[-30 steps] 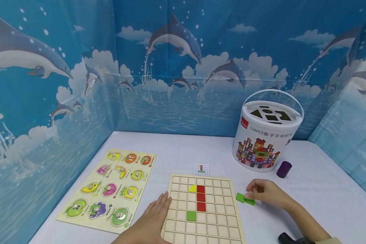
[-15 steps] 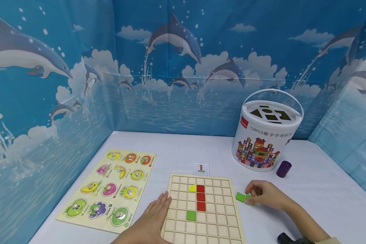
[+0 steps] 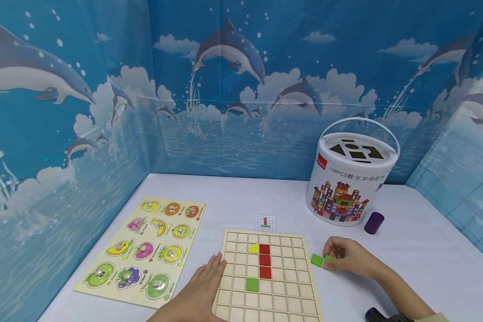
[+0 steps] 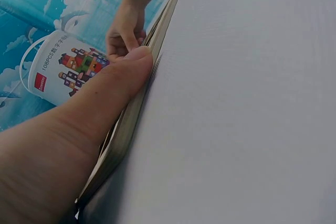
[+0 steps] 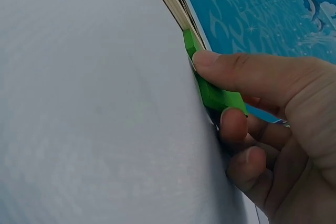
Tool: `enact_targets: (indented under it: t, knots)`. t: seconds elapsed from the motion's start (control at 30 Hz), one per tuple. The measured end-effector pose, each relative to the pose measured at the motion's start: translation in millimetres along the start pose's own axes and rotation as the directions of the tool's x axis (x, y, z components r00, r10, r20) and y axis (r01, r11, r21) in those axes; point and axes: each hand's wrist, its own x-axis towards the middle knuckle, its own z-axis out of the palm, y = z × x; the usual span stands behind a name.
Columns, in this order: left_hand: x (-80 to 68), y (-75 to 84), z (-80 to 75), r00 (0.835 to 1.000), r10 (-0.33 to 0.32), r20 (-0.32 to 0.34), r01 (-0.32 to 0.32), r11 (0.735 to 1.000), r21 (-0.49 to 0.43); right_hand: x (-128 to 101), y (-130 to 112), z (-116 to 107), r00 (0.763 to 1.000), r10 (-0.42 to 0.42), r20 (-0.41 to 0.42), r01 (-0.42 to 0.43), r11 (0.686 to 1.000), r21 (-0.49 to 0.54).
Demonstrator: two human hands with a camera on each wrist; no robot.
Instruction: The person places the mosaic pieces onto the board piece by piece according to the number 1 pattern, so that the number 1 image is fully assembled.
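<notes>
My left hand (image 3: 201, 286) rests along the left edge of the wooden grid board (image 3: 279, 304), fingers straight; in the left wrist view its thumb (image 4: 126, 72) presses the board's near edge. Set in the grid are a yellow quarter-round tile (image 3: 254, 248), a column of red square tiles (image 3: 265, 260) and one green square tile (image 3: 252, 285). Right of the board, my right hand (image 3: 352, 257) pinches a green square tile (image 5: 223, 98) between thumb and fingers, low at the tabletop. Another green square tile (image 3: 317, 260) lies between that one and the board.
A small printed pattern card (image 3: 265, 223) lies behind the board. On the left is a fruit knob puzzle (image 3: 142, 250). A white block bucket (image 3: 350, 188) stands back right, with a purple cylinder (image 3: 374, 223) before it. A dolphin-print curtain (image 3: 225, 134) surrounds the table.
My right thumb and fingers have moved slightly onto the right-hand green square tile and closed around it, covering more of it. The left hand and the board have stayed put.
</notes>
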Motion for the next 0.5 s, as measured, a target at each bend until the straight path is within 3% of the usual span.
enact_targets:
  t: [0.5]
  knots:
    - [0.1,-0.8,0.8,1.0,0.01,-0.008,-0.01,1.0,0.02,0.2,9.8,-4.5,0.995,0.058,0.079,-0.071,0.981,0.178]
